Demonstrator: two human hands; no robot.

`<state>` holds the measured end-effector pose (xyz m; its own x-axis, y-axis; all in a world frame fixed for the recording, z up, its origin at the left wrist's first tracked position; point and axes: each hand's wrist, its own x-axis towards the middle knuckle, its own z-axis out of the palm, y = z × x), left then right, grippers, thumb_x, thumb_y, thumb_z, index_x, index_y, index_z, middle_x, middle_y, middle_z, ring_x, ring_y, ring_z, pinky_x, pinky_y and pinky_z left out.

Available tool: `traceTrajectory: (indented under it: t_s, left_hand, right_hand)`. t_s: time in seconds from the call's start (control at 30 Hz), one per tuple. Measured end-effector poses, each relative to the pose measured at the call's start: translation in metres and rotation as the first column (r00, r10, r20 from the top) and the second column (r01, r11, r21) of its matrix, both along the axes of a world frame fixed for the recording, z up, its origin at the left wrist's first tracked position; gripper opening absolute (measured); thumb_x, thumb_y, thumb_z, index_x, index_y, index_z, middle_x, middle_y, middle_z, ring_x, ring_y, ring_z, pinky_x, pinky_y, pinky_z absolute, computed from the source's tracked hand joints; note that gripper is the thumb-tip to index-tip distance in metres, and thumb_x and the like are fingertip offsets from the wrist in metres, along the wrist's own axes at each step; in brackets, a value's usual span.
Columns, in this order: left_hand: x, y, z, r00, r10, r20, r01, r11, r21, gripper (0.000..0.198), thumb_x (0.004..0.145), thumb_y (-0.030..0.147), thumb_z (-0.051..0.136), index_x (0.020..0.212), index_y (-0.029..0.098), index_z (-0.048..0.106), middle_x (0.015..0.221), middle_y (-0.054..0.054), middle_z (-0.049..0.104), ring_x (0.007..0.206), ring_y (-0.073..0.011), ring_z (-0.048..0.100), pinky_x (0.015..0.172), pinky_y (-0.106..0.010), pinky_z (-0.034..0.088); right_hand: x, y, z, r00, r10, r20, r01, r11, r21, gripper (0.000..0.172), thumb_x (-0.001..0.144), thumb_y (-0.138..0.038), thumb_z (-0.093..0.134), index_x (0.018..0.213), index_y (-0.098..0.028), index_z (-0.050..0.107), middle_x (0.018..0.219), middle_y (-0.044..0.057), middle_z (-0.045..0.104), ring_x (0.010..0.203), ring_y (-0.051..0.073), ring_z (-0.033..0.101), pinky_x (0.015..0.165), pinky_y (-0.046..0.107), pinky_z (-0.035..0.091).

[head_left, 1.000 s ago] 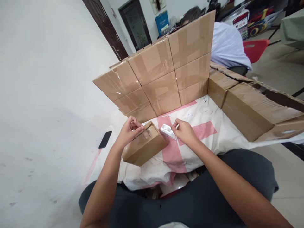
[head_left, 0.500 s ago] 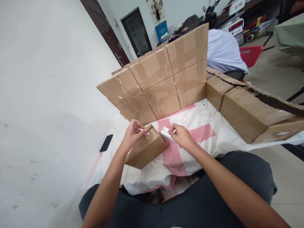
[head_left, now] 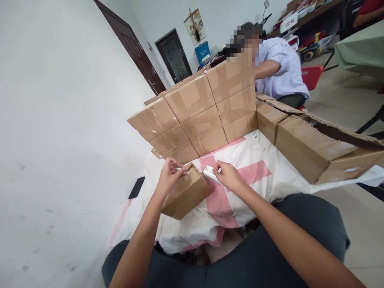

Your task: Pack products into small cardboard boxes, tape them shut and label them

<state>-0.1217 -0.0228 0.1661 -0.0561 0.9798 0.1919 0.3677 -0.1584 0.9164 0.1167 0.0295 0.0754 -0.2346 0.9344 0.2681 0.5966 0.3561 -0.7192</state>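
A small brown cardboard box (head_left: pixel 187 194) lies tilted on a white cloth with pink stripes (head_left: pixel 240 188). My left hand (head_left: pixel 168 178) rests on the box's top end, its fingers pinched on a thin white strip. My right hand (head_left: pixel 229 176) is closed on a small white device (head_left: pixel 209 173) lying on the cloth just right of the box.
A wall of stacked, taped cardboard boxes (head_left: pixel 204 112) stands behind the cloth, and long boxes (head_left: pixel 312 144) line the right side. A black phone (head_left: pixel 137 187) lies on the floor at the left. Another person in a light shirt (head_left: pixel 277 60) sits behind the boxes.
Both hands stay at the box and the white device with only small finger shifts. The camera has tilted up, bringing the other person more into view.
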Motion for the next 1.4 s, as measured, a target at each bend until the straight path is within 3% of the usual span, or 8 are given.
traceTrajectory:
  t_s: [0.2,0.4,0.63,1.07,1.4]
  left_hand:
    - [0.004,0.001,0.0,1.0,0.005,0.007,-0.005,1.0,0.022,0.052,0.075,0.047,0.079,0.093,0.025,0.035,0.091,0.001,0.07,0.074,-0.0159,0.072,0.077,-0.033,0.059]
    - [0.002,0.002,-0.004,0.994,0.021,-0.11,-0.015,0.998,0.053,0.048,0.078,0.047,0.077,0.092,0.026,0.036,0.093,-0.001,0.071,0.075,-0.0168,0.072,0.074,-0.031,0.058]
    - [0.002,0.001,-0.007,0.988,0.05,-0.143,-0.042,0.997,0.058,0.046,0.078,0.045,0.077,0.092,0.025,0.038,0.094,-0.001,0.072,0.075,-0.0163,0.071,0.069,-0.027,0.054]
    - [0.006,-0.006,-0.014,0.963,0.074,-0.261,-0.054,0.995,0.081,0.041,0.08,0.034,0.074,0.105,0.025,0.042,0.108,-0.003,0.067,0.085,-0.0158,0.071,0.078,-0.03,0.054]
    - [0.011,-0.01,-0.029,0.837,0.202,-0.508,-0.139,0.977,0.159,0.033,0.083,0.029,0.069,0.111,0.026,0.05,0.11,-0.003,0.069,0.099,-0.0202,0.068,0.085,-0.033,0.051]
  right_hand:
    - [0.0,-0.001,0.0,1.0,-0.002,-0.018,0.002,1.0,0.004,0.012,0.091,-0.026,0.056,0.08,-0.021,0.056,0.08,0.003,0.068,0.073,0.018,0.061,0.061,0.026,0.031]
    - [0.001,0.0,-0.001,1.0,0.002,-0.02,-0.002,1.0,0.002,0.012,0.091,-0.027,0.056,0.081,-0.021,0.058,0.081,0.004,0.069,0.074,0.018,0.062,0.062,0.025,0.033]
    - [0.0,0.0,-0.001,1.0,0.001,-0.021,-0.001,1.0,-0.003,0.01,0.09,-0.025,0.055,0.081,-0.021,0.058,0.082,0.004,0.069,0.073,0.018,0.061,0.062,0.025,0.033]
    - [-0.001,0.001,-0.006,1.0,-0.006,-0.026,0.006,1.0,0.003,0.011,0.09,-0.025,0.055,0.08,-0.021,0.056,0.081,0.004,0.068,0.073,0.017,0.06,0.061,0.025,0.031]
    - [-0.003,-0.005,-0.001,0.997,0.05,-0.065,-0.05,0.999,-0.002,0.013,0.087,-0.027,0.059,0.077,-0.021,0.052,0.074,0.0,0.063,0.065,0.014,0.054,0.059,0.025,0.029]
